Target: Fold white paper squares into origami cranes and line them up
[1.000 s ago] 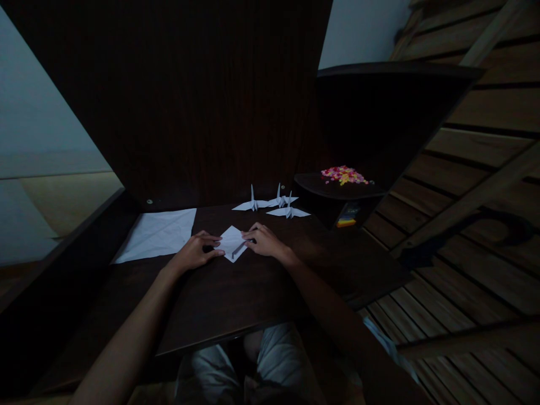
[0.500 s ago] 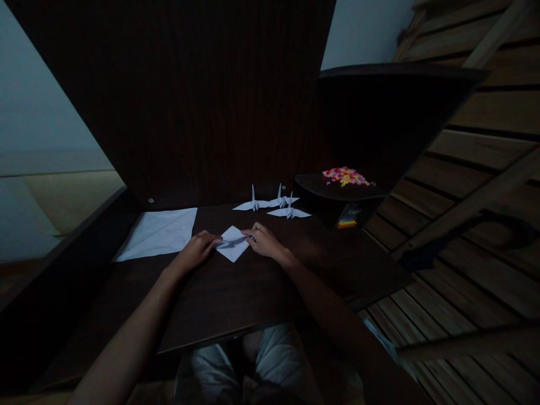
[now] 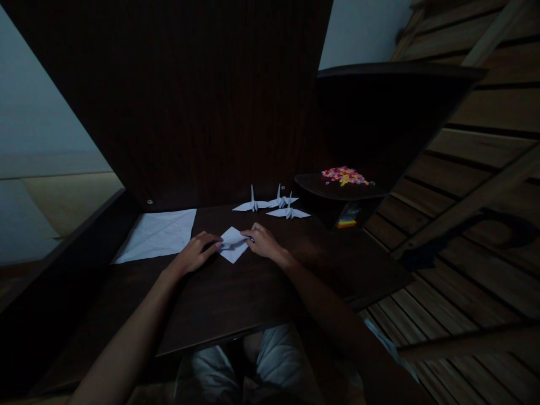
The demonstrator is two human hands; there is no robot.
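White paper, folded into a small diamond (image 3: 233,253), lies on the dark wood-grain desk (image 3: 236,298), nearer the person than the three origami cranes (image 3: 289,212) and a little to their left. Its upper layer is lifted partway, so that a crease runs across it from side to side. The left hand (image 3: 196,253) grips the diamond's left corner between thumb and fingertips; the right hand (image 3: 265,242) pinches the right corner, its fingers curled, just in front of the cranes. Well to the left of the cranes, a creased white sheet (image 3: 158,233) lies flat. Close behind them rises a tall dark panel (image 3: 202,112). To their right, a rounded corner shelf (image 3: 312,184) bears a heap of tiny pink, red and yellow pieces (image 3: 345,175), too small to identify, and beneath it stands a rainbow-striped item (image 3: 346,223). Farther right of the cranes are timber slats (image 3: 485,146). Two cranes stand side by side, the third slightly nearer the person, all with wings spread.
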